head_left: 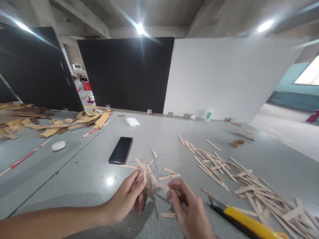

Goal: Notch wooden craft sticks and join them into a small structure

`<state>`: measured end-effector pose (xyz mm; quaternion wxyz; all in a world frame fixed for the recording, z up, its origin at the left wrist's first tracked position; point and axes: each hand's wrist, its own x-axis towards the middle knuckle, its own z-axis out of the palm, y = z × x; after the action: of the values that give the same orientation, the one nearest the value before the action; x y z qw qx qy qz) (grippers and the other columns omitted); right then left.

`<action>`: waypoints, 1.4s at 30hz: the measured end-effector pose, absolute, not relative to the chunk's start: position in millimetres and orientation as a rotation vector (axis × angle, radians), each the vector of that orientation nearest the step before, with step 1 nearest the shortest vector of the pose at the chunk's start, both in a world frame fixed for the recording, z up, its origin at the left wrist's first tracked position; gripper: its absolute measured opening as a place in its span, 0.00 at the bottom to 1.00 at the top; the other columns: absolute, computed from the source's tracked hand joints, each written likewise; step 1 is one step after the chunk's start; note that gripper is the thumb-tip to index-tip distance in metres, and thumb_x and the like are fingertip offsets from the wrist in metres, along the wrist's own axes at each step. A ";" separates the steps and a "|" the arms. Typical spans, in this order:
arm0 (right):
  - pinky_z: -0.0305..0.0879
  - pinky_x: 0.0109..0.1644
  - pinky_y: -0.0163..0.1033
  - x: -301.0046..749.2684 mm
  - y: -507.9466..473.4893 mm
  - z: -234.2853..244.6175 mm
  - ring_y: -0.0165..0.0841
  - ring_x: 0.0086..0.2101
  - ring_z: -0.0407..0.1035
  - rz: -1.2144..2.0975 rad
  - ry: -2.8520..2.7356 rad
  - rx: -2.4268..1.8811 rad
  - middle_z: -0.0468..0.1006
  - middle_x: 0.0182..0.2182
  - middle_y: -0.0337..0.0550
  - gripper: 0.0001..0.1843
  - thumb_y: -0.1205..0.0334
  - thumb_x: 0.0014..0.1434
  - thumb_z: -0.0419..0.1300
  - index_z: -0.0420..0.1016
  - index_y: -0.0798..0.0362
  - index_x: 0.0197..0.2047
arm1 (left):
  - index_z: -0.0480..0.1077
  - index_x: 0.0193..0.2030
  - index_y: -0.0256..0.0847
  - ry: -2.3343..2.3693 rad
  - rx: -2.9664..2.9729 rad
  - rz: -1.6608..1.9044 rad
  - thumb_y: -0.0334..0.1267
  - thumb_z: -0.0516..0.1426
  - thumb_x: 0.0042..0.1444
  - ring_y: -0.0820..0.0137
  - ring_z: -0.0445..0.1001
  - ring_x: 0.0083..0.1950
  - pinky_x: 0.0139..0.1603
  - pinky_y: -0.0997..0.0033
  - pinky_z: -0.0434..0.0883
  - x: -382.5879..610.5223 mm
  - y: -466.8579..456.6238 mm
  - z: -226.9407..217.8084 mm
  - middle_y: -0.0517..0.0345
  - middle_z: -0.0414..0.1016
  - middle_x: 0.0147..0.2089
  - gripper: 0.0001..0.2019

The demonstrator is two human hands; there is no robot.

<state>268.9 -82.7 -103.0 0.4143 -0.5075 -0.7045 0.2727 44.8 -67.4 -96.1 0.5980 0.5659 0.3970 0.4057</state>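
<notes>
The right hand [190,210] is cut off at the wrist by the near edge, and its palm side faces away, so only the fingertips can be read: they are pinched on the right end of a thin wooden stick [161,186]. The left hand [127,200], with its forearm reaching in from the near left, has thumb and fingers closed on the stick's left end. The stick is held just above the grey table [82,179], near the middle. Where the left fingertips meet it, more sticks cross. It is too blurred to tell whether they are joined to it or lie loose on the table behind. A short stick piece [168,215] lies flat on the table, partly hidden by the right hand. To the near right, a yellow utility knife [246,223] runs out of the bottom edge. Beyond it, a heap of sticks [224,167] spreads out past the right edge. A dark phone [121,150] lies face up, further off and to the left of the hands. By the far wall stands a green and white tube [208,115] whose label and contents are unreadable. Cardboard scraps [50,124] cover the far left, with a white round object [58,145] nearer.
</notes>
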 end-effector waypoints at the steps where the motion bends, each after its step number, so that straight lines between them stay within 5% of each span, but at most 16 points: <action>1: 0.68 0.30 0.33 269.7 -81.8 -102.3 0.33 0.26 0.72 0.627 -1.740 -1.301 0.79 0.29 0.38 0.14 0.53 0.76 0.51 0.74 0.47 0.42 | 0.65 0.43 0.41 0.928 1.297 0.950 0.57 0.49 0.75 0.83 0.70 0.20 0.20 0.78 0.59 45.2 -67.7 -95.5 0.56 0.78 0.47 0.20; 6: 0.74 0.57 0.48 270.8 -77.3 -101.6 0.44 0.52 0.80 0.554 -1.741 -1.364 0.85 0.53 0.53 0.19 0.56 0.73 0.52 0.76 0.48 0.60 | 0.67 0.42 0.40 0.922 1.248 0.962 0.60 0.48 0.73 0.79 0.72 0.20 0.19 0.77 0.60 45.0 -67.2 -97.4 0.55 0.79 0.43 0.24; 9: 0.73 0.60 0.53 269.7 -76.9 -101.7 0.47 0.55 0.80 0.547 -1.774 -1.394 0.83 0.59 0.56 0.24 0.59 0.71 0.52 0.72 0.50 0.66 | 0.68 0.41 0.40 0.922 1.239 0.976 0.58 0.50 0.73 0.78 0.71 0.19 0.19 0.78 0.60 44.4 -66.2 -98.2 0.59 0.76 0.35 0.22; 12: 0.75 0.56 0.50 269.5 -77.4 -99.7 0.45 0.51 0.81 0.530 -1.759 -1.402 0.85 0.54 0.55 0.19 0.59 0.71 0.51 0.75 0.50 0.60 | 0.66 0.39 0.41 0.931 1.226 0.997 0.56 0.51 0.73 0.77 0.71 0.19 0.20 0.78 0.60 44.1 -64.8 -98.1 0.63 0.73 0.30 0.21; 19: 0.73 0.43 0.38 268.8 -77.7 -97.5 0.37 0.37 0.79 0.474 -1.769 -1.368 0.82 0.36 0.44 0.13 0.57 0.74 0.48 0.72 0.48 0.42 | 0.64 0.36 0.41 0.946 1.202 1.036 0.55 0.53 0.72 0.80 0.70 0.19 0.20 0.78 0.61 43.7 -62.3 -101.9 0.57 0.79 0.41 0.20; 25: 0.68 0.38 0.37 277.4 -76.1 -82.8 0.37 0.32 0.76 0.421 -1.816 -1.424 0.80 0.31 0.39 0.12 0.58 0.73 0.50 0.71 0.48 0.53 | 0.67 0.35 0.40 0.961 1.200 1.015 0.56 0.53 0.72 0.78 0.69 0.19 0.20 0.77 0.58 42.5 -63.6 -100.5 0.60 0.76 0.33 0.22; 31: 0.55 0.25 0.36 293.4 -66.3 -62.9 0.33 0.20 0.66 0.442 -2.081 -1.513 0.72 0.18 0.34 0.11 0.67 0.63 0.56 0.74 0.47 0.30 | 0.67 0.36 0.41 0.963 1.207 1.010 0.56 0.53 0.72 0.78 0.69 0.20 0.22 0.76 0.62 41.0 -63.4 -102.0 0.58 0.78 0.38 0.21; 34: 0.54 0.25 0.36 299.9 -64.0 -65.1 0.35 0.22 0.69 0.416 -2.187 -1.553 0.75 0.19 0.37 0.13 0.68 0.62 0.56 0.74 0.47 0.27 | 0.68 0.36 0.40 0.972 1.226 1.007 0.56 0.53 0.73 0.77 0.70 0.22 0.23 0.76 0.62 40.4 -64.4 -101.6 0.59 0.76 0.35 0.21; 38: 0.53 0.27 0.39 316.8 -56.2 -61.6 0.37 0.24 0.72 0.280 -2.236 -1.652 0.78 0.22 0.41 0.12 0.64 0.66 0.55 0.78 0.47 0.33 | 0.69 0.36 0.40 0.997 1.248 1.017 0.57 0.53 0.72 0.76 0.70 0.24 0.23 0.76 0.60 40.5 -66.6 -98.1 0.59 0.75 0.33 0.22; 42: 0.51 0.29 0.41 354.0 -32.3 -38.4 0.36 0.22 0.68 0.112 -2.220 -1.827 0.77 0.22 0.43 0.15 0.65 0.68 0.53 0.71 0.48 0.29 | 0.67 0.38 0.41 1.018 1.231 1.030 0.57 0.54 0.72 0.76 0.70 0.24 0.23 0.77 0.60 40.5 -67.2 -96.8 0.59 0.76 0.36 0.21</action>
<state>354.0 -32.3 -38.4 0.1315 -0.6294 -0.7649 0.0385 40.5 -67.2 -96.8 0.5813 0.5271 0.4358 0.4408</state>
